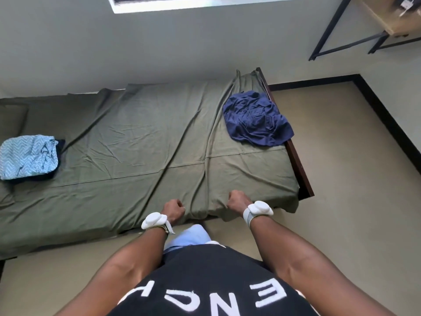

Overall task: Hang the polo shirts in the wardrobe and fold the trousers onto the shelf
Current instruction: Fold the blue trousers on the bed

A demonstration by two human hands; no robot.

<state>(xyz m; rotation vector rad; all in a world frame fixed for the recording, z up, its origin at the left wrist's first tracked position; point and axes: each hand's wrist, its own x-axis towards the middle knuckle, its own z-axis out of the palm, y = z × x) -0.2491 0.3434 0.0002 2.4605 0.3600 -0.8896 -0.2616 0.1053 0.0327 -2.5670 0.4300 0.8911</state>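
Closest to us is our own chest in a black shirt point(205, 281) with large white letters, and below it a glimpse of pale blue trousers we are wearing. Our two bare forearms reach forward from there, each with a white sensor band at the wrist.

We see two loose piles of clothing on the bed point(136, 137). The first is a dark navy garment point(256, 119), crumpled and creased, lying at the right end of the mattress with one edge spilling over the dark wooden bed frame point(298, 165). We cannot tell whether it is a polo shirt or trousers. The second pile sits well apart at the far left: a light blue garment with a white zigzag pattern point(27, 156), bunched up and resting on top of something dark, of which only an edge shows.

Our left hand point(174, 209) is at the near edge of the mattress, fingers curled into a fist against the olive green sheet point(102, 190). Our right hand point(235, 200) is just beside it, also curled tight. Both appear to bunch the sheet, which puckers into folds around the knuckles. Neither hand touches the clothing.

A beige floor point(341, 201) surrounds the bed, and a black metal desk frame point(330, 30) stands in the far right corner.
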